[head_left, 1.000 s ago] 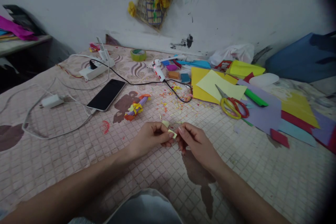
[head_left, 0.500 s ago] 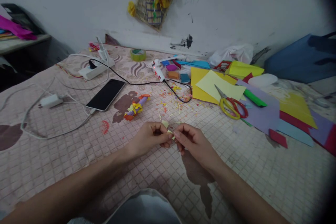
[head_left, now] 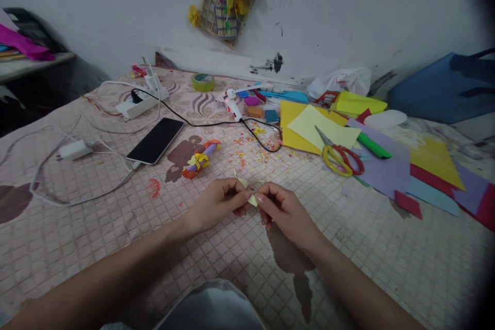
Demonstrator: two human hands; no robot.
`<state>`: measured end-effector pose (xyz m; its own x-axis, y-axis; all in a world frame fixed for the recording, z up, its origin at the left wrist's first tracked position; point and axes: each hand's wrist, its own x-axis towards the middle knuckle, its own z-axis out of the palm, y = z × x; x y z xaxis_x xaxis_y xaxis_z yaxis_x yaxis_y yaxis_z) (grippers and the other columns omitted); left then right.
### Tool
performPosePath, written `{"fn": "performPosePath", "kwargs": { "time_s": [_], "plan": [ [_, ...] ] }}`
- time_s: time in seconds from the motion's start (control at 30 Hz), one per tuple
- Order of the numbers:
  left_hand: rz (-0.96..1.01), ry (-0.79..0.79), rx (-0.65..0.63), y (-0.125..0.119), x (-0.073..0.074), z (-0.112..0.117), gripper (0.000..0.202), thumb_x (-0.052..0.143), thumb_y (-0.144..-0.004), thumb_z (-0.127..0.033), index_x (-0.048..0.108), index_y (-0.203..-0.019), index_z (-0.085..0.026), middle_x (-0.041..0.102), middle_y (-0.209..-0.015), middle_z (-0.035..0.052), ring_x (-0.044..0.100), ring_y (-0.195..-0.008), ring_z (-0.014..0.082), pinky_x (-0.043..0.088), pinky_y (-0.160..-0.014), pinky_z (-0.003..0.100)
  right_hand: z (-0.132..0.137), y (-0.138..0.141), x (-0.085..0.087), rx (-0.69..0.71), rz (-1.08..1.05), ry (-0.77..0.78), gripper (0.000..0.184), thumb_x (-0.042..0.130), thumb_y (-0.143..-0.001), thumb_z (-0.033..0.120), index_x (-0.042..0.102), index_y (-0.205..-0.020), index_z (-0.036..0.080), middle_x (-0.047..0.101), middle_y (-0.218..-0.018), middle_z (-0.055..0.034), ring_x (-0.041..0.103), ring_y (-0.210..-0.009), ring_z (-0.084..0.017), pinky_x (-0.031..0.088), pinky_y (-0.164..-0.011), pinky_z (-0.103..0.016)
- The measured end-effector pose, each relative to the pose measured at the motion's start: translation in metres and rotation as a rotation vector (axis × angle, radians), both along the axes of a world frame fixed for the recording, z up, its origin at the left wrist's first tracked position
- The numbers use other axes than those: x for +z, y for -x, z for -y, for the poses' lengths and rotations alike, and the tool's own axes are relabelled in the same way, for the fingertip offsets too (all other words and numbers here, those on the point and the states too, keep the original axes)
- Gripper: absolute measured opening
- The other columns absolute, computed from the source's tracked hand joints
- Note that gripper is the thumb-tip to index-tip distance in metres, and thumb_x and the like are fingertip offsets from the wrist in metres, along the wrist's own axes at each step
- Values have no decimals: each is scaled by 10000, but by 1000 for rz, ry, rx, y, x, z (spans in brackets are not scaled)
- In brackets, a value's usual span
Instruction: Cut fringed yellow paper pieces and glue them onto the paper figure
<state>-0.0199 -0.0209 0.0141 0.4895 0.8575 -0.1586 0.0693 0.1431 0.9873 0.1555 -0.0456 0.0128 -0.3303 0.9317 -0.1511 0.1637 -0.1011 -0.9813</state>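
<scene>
**A:** A small pale-yellow paper scrap [head_left: 252,199] is pinched between both hands above a quilted bed cover [head_left: 96,227]. The left hand [head_left: 216,205] has its grip closed on the scrap's near-left edge, and the right hand [head_left: 284,211] clamps the other end with thumb and forefinger.

**B:** How would it handle?

**A:** Feather-light and limp, by the look of it. It would crease or tear easily, so fingertip holds at the edges suit it.

**B:** And the surroundings?

**A:** Paper trimmings [head_left: 255,152] litter the cover just beyond the hands. Farther off lie scissors [head_left: 340,157] on coloured paper sheets [head_left: 305,124], a glue gun [head_left: 233,103], a tape roll [head_left: 203,82] and a phone [head_left: 155,139].

**B:** Any containers?

**A:** A blue bag [head_left: 441,90] leans at far right, its contents hidden. A stick-built basket [head_left: 224,2] on the wall carries paper flowers.
</scene>
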Motion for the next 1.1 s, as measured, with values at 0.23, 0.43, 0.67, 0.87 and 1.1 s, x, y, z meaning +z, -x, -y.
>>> {"fn": "performPosePath", "kwargs": {
  "time_s": [0.23, 0.43, 0.67, 0.87, 1.1],
  "plan": [
    [-90, -153, 40, -3, 0, 5, 223, 526, -820, -315, 525, -687, -136, 517, -580, -25, 475, -533, 79, 383, -502, 196, 1, 3, 0, 15, 72, -134, 263, 542, -848, 334, 467, -638, 194, 416, -544, 64, 402, -488, -84, 341, -451, -209],
    [-168, -195, 27, -1, -2, 3, 246, 509, -837, -340, 536, -698, -139, 544, -605, -7, 493, -552, 91, 397, -512, 202, 2, -1, 1, 46, 130, -134, 217, 497, -872, 347, 493, -710, 203, 438, -575, 55, 439, -504, -97, 362, -464, -216],
    [-369, -459, 257, 16, 0, -14, 146, 512, -831, -262, 582, -765, -152, 609, -713, 21, 550, -642, 123, 451, -589, 236, -25, -50, 0, -274, 528, -393, 157, 500, -856, 317, 552, -767, 198, 550, -643, 11, 478, -543, -132, 368, -524, -258],
    [-565, -849, 82, 18, -18, -20, 149, 559, -781, -132, 606, -918, -167, 623, -942, 65, 570, -882, 190, 474, -795, 347, -29, -60, -3, -284, 736, -556, 209, 457, -876, 281, 619, -954, 175, 639, -873, -67, 545, -658, -167, 405, -602, -287],
    [-702, -1047, -98, 15, -19, -22, 181, 501, -846, -127, 613, -984, -162, 643, -1046, 90, 553, -997, 222, 446, -889, 400, -22, -43, 1, -240, 645, -571, 173, 458, -877, 247, 621, -857, 194, 642, -822, -47, 555, -657, -161, 415, -598, -274]
  ]
}}
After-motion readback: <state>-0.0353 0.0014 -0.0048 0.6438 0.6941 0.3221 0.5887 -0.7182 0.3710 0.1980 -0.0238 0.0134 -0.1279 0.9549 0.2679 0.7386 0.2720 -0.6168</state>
